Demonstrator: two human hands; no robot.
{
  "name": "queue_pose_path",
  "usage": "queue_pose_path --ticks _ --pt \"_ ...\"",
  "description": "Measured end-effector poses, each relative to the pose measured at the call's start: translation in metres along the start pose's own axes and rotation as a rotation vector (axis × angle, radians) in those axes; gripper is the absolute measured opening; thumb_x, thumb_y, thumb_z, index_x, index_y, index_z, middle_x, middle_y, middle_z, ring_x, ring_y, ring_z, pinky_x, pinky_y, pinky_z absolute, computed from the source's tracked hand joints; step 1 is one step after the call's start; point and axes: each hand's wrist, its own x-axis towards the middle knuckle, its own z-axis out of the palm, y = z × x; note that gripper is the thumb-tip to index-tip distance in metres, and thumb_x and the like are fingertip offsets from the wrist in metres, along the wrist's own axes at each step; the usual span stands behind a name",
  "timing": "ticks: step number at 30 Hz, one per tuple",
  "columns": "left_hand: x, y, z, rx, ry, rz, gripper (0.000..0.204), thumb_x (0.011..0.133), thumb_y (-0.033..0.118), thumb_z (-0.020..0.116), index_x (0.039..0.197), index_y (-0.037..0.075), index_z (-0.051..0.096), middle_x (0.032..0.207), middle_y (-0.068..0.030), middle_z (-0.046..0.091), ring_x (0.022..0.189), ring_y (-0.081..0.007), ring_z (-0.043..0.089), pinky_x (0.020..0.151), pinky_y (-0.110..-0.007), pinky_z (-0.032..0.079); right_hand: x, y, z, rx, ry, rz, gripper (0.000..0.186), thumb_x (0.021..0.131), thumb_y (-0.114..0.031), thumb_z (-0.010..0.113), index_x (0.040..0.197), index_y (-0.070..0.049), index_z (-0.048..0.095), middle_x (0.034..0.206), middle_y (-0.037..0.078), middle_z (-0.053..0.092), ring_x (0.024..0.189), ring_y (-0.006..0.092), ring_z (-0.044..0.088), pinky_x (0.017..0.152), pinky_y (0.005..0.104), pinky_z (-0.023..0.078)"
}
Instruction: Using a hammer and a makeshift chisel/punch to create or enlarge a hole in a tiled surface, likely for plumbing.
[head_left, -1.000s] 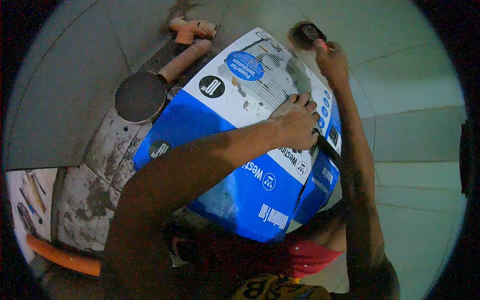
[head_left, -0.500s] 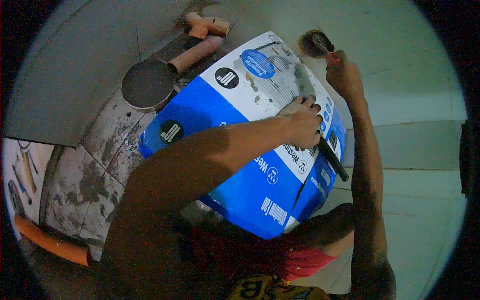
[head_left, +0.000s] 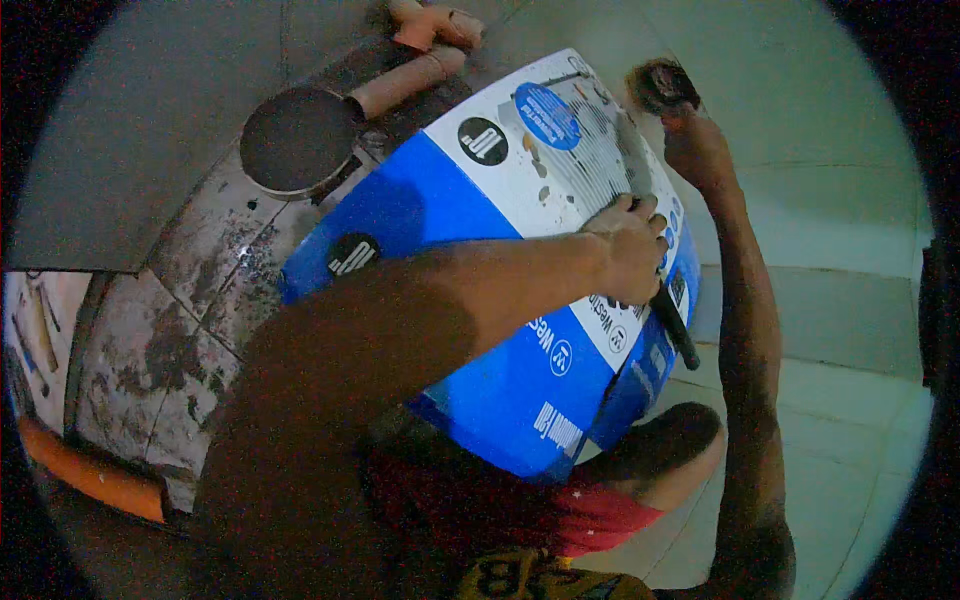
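My left hand (head_left: 625, 250) rests on a flattened blue-and-white cardboard box (head_left: 455, 190), fingers curled round a dark rod (head_left: 676, 325) that sticks out toward the lower right. My right hand (head_left: 697, 148) grips a dark, round-headed brush (head_left: 658, 86) just beyond the box's upper right edge, over pale flooring. The box lies askew across my front, hiding part of what is beneath it; my left forearm crosses its lower left part.
Left of the box are a dark round pipe opening (head_left: 295, 140), a length of pinkish pipe (head_left: 405, 82) and an orange branched fitting (head_left: 432, 25) on dirty tiles (head_left: 160, 380). An orange pipe (head_left: 95, 465) and several hand tools (head_left: 42, 335) lie at the left edge.
Both hands appear further right in the view, along with the box and fittings. The dark rod under my left hand now pokes out past the box's right part.
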Motion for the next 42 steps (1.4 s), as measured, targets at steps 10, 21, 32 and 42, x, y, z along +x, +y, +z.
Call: queue_pose_path --ticks 10,21,32,42 --pt "0.001 0.000 0.003 -0.038 0.030 0.032 0.052 0.084 0.040 0.049 0.117 0.003 0.062 0.127 -0.0144 0.053 0.125 -0.0320 0.038 0.102 -0.047 0.031 0.015 -0.007 0.005 -0.152 -0.009 -0.106 0.019 0.086 -0.011 0.052 0.103 -0.003 0.056 0.074 0.023 0.063 0.069 0.0439 0.061 0.060 0.0514 0.049" --pt "0.003 -0.004 0.002 -0.097 0.125 0.037 0.048 0.082 0.038 0.050 0.110 0.002 0.063 0.123 -0.0158 0.053 0.123 -0.0337 0.039 0.099 -0.048 0.033 0.025 0.026 0.020 -0.106 0.073 -0.143 0.013 0.088 -0.015 0.053 0.094 -0.004 0.058 0.080 0.023 0.065 0.075 0.0425 0.063 0.061 0.0538 0.048" --pt "0.005 -0.004 -0.007 -0.086 -0.060 0.033 0.052 0.081 0.035 0.054 0.120 0.000 0.060 0.132 -0.0174 0.049 0.129 -0.0346 0.035 0.103 -0.048 0.029 0.052 0.030 0.045 -0.013 0.107 -0.260 0.022 0.083 -0.013 0.054 0.102 -0.002 0.056 0.079 0.028 0.062 0.074 0.0461 0.061 0.065 0.0543 0.048" --pt "0.006 -0.002 -0.007 -0.060 -0.002 0.023 0.056 0.082 0.038 0.052 0.124 0.001 0.058 0.133 -0.0167 0.048 0.128 -0.0350 0.035 0.103 -0.050 0.029 0.047 0.006 0.033 -0.074 0.491 -0.631 0.018 0.078 -0.010 0.055 0.092 0.000 0.056 0.074 0.026 0.062 0.072 0.0432 0.062 0.064 0.0526 0.050"
